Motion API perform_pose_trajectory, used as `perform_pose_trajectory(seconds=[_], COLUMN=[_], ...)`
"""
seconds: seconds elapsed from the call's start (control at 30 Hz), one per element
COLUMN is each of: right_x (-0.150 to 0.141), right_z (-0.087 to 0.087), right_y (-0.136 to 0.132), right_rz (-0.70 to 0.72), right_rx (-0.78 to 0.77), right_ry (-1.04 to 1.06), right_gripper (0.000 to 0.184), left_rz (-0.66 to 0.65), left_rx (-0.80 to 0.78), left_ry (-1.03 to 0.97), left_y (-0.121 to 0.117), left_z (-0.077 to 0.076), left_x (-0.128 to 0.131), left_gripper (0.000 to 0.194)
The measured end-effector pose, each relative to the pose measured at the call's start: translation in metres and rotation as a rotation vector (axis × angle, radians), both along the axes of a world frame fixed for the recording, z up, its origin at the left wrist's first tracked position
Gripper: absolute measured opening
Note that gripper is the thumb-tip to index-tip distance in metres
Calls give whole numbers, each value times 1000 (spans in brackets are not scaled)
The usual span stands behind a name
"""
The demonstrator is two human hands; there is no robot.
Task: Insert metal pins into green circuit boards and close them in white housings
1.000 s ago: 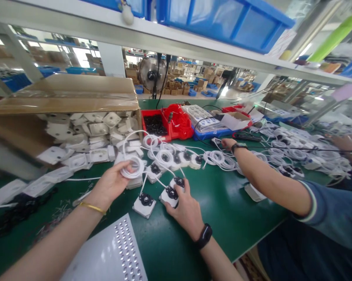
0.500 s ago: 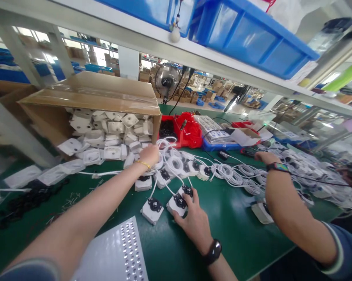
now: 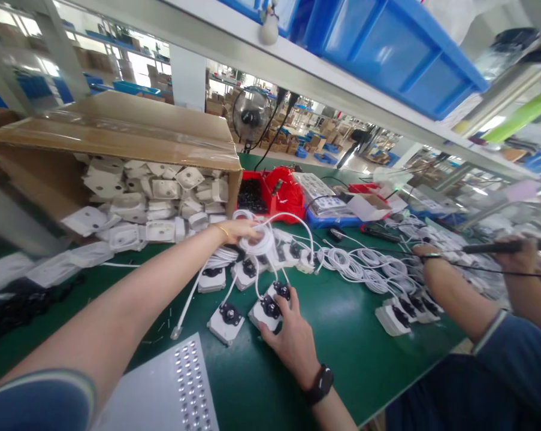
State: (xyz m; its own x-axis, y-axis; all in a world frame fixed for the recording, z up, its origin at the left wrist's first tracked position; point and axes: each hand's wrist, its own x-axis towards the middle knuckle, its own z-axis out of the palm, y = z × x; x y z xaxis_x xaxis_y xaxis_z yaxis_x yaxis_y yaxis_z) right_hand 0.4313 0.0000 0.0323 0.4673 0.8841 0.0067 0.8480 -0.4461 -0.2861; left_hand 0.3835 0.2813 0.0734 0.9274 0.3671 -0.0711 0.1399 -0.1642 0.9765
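My left hand (image 3: 242,231) reaches across to a coil of white cable (image 3: 263,239), its fingers closed on the loops. My right hand (image 3: 292,335) grips a white plastic box (image 3: 265,311) with a round black fitting on top, thumb at the near side and fingers over the fitting. A second such box touches it behind, partly hidden by my fingers. Just left, another white box (image 3: 225,323) with a black fitting lies on the green table (image 3: 342,353). White cables run from these boxes towards the coils.
A cardboard box (image 3: 130,129) on its side spills white housings at the left. Behind stand red bins (image 3: 281,194). A silver panel (image 3: 156,389) lies in front. At the right, a co-worker's hands (image 3: 519,254) hold a long black tool near more cabled boxes (image 3: 393,317).
My left hand has shifted right and lifted the cable coil's loops; a plugged cable end now hangs near the panel. My right hand stays at the box. The co-worker's black tool has come into view.
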Motion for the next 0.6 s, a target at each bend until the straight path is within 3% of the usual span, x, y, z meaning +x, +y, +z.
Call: perform_pose_trajectory(seconds=[0.2, 0.4, 0.6], right_x=[0, 1, 2], right_z=[1, 0, 3], right_y=[-1, -1, -2], right_rz=[-17, -19, -29], right_rx=[-5, 2, 4], right_ry=[6, 7, 26], right_gripper=[50, 54, 56], left_rz=[-70, -282, -192], left_rx=[279, 595, 961], left_ry=[23, 61, 124], left_y=[12, -8, -32], left_z=[4, 19, 37], left_x=[0, 6, 3], left_gripper=[28, 38, 44])
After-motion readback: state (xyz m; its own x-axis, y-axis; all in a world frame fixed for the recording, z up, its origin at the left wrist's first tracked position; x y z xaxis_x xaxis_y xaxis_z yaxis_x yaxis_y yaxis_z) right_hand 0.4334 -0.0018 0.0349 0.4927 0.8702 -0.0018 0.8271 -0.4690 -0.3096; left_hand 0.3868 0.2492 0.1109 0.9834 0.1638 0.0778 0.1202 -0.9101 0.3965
